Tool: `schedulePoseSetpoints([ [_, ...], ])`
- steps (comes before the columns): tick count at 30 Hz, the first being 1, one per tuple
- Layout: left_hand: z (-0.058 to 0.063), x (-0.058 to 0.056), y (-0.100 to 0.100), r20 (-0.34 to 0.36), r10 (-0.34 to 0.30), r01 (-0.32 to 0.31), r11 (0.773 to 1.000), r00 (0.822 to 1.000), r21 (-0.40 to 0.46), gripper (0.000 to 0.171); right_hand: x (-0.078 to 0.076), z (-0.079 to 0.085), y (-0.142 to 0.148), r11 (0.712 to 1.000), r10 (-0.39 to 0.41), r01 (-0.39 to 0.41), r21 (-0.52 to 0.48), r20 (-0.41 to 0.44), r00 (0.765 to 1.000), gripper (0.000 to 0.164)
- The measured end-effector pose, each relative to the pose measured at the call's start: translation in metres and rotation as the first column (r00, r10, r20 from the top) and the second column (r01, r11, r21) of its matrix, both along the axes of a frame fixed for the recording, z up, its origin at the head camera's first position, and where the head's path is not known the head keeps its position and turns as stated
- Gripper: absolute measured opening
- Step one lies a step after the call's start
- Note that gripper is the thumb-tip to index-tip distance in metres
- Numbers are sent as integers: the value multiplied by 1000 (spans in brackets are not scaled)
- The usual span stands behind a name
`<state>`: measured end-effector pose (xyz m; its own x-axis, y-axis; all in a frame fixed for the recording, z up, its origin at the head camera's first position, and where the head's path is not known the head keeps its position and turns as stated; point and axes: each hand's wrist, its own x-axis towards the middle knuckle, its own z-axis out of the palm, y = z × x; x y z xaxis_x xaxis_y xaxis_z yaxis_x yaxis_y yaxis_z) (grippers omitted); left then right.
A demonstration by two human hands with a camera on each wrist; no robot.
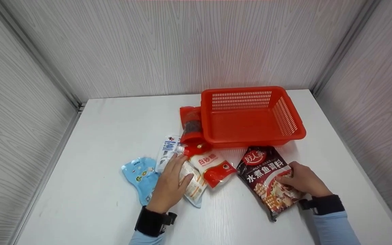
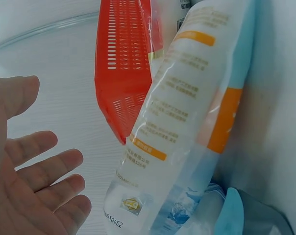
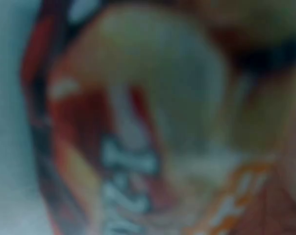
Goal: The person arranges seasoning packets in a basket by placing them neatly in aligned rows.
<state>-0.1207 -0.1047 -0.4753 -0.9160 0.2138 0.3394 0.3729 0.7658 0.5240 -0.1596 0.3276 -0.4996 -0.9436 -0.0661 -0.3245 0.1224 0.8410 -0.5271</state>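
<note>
My right hand (image 1: 303,180) grips the right edge of a black and red fish-seasoning packet (image 1: 262,170), thumb on its front. The right wrist view is blurred and filled by that packet (image 3: 123,147). Over the pile of pouches, my left hand (image 1: 172,183) has its fingers spread and holds nothing. In the left wrist view the fingers (image 2: 50,169) are apart from a white pouch (image 2: 182,98) with orange bands. Around this hand lie a light blue pouch (image 1: 141,177), a white pouch with blue print (image 1: 166,151) and a white sugar bag (image 1: 213,165) with a red end.
A red plastic basket (image 1: 254,141) stands at the back right, its inside floor bare. Against its left side leans a red packet (image 1: 192,124) with a dark window. A small red pouch with a white cap (image 1: 196,148) lies on the sugar bag. White panels surround the table.
</note>
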Motion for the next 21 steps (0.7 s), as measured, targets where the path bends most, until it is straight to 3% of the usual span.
schedulePoseSetpoints([
  [4, 1, 0, -1, -9, 2, -2, 1000, 1000, 14, 58, 2, -1, 0, 1000, -10, 11, -24, 50, 999, 79],
  [8, 2, -1, -1, -17, -6, 6, 1000, 1000, 17, 57, 4, 1, 1, 999, 7, -5, -39, 48, 999, 77],
  [14, 2, 1, 0, -33, -6, 8, 999, 999, 51, 56, 13, 0, 4, 989, 80, -85, -120, -46, 996, 68],
  [21, 7, 2, -1, -70, -51, 58, 993, 996, 107, 53, 28, 11, 3, 958, 133, -170, -230, -169, 977, 50],
])
